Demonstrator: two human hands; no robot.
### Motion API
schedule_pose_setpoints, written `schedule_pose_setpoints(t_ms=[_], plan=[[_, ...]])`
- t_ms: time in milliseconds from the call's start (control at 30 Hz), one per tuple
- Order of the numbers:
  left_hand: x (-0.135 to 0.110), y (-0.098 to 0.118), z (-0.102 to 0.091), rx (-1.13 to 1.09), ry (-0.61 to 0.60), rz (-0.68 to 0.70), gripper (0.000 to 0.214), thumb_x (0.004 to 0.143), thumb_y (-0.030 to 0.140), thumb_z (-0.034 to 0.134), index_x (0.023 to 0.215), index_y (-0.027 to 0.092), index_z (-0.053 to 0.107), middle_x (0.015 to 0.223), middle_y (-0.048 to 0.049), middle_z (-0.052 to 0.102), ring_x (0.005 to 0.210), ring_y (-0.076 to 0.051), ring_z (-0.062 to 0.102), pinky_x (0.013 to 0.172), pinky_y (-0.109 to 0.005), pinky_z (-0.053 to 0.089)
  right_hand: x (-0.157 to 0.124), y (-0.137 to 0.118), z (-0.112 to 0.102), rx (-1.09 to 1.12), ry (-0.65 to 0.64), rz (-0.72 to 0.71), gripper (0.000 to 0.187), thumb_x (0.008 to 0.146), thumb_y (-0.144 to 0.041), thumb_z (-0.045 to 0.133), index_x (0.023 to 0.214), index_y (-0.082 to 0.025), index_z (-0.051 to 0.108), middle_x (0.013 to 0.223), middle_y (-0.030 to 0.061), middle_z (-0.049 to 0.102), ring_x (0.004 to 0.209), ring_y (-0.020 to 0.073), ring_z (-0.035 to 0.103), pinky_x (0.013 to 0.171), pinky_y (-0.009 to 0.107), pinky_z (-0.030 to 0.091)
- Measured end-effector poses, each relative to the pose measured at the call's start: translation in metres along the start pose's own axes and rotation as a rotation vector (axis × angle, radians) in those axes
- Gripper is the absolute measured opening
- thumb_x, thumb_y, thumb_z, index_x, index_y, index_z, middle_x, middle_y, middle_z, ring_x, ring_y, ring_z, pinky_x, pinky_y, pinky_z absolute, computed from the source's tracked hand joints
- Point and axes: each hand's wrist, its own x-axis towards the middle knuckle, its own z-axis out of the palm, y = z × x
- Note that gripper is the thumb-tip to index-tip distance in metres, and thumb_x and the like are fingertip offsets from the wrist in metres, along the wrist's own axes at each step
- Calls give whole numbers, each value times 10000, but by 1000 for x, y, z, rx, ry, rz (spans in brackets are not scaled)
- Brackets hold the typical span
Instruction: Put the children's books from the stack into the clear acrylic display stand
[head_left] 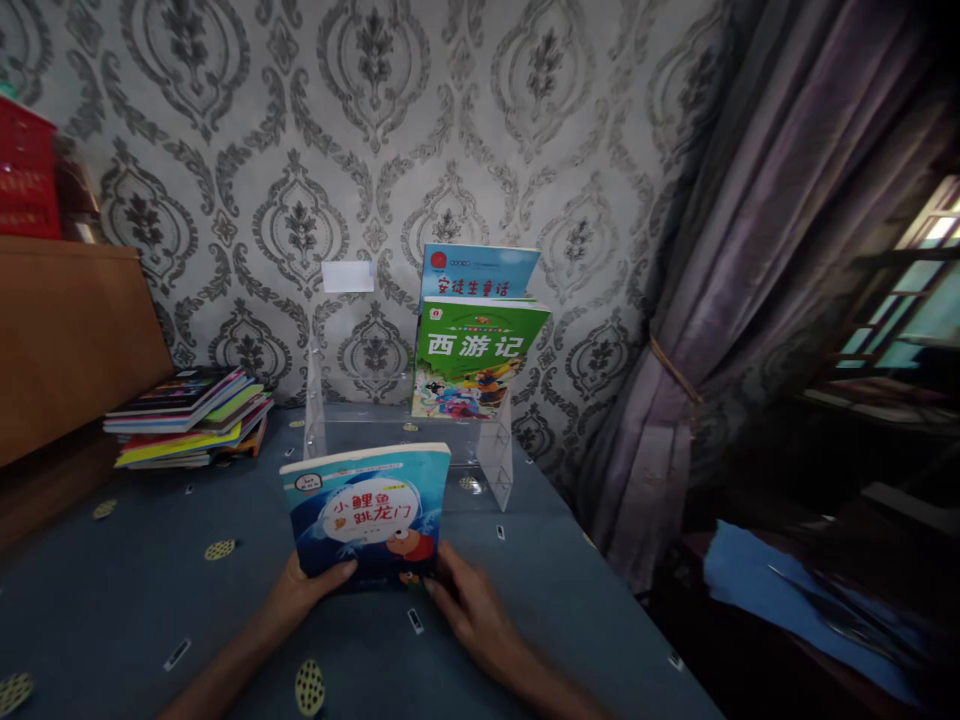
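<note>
A blue picture book (367,515) with a fish on its cover is held up between both hands, tilted slightly back, its front facing me. My left hand (311,588) grips its lower left corner, thumb across the cover. At the lower right corner my right hand (469,605) is closed on it, with the fingers partly behind the book. Just beyond stands a clear plastic book rack (495,455). On the rack's right side a green book (480,360) leans upright, and a light blue book (480,265) shows behind and above it.
A pile of books and magazines (191,415) lies at the table's left, beside a wooden cabinet (75,330) with a red basket (26,170) on top. The dark blue tablecloth (247,610) ends at the right, near a purple curtain (660,450). A white label (347,276) is above the rack's left side.
</note>
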Motion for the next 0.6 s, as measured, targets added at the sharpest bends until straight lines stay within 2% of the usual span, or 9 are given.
schedule_pose_setpoints(t_ms=[200, 400, 600], plan=[[7, -9, -7, 21, -60, -41, 844, 553, 611, 845, 1236, 149, 669, 1205, -156, 723, 1166, -367, 659, 1009, -447, 549, 3, -8, -1, 28, -5, -2, 342, 965, -466, 522, 1164, -226, 663, 963, 77, 724, 869, 232, 654, 793, 352, 548], [-1, -5, -2, -9, -9, -23, 809, 605, 577, 840, 1268, 155, 647, 1246, -160, 704, 1167, -360, 660, 1026, -449, 536, 4, -15, -4, 54, -57, 8, 345, 976, -441, 503, 1215, -229, 633, 982, 76, 717, 887, 235, 653, 804, 353, 540], [3, -9, -5, -13, -7, -40, 896, 560, 599, 859, 1302, 156, 621, 1215, -162, 716, 1149, -371, 668, 1019, -489, 537, 4, -15, -5, 42, -54, 23, 335, 980, -447, 491, 1197, -234, 633, 940, 61, 701, 882, 237, 642, 812, 360, 532]])
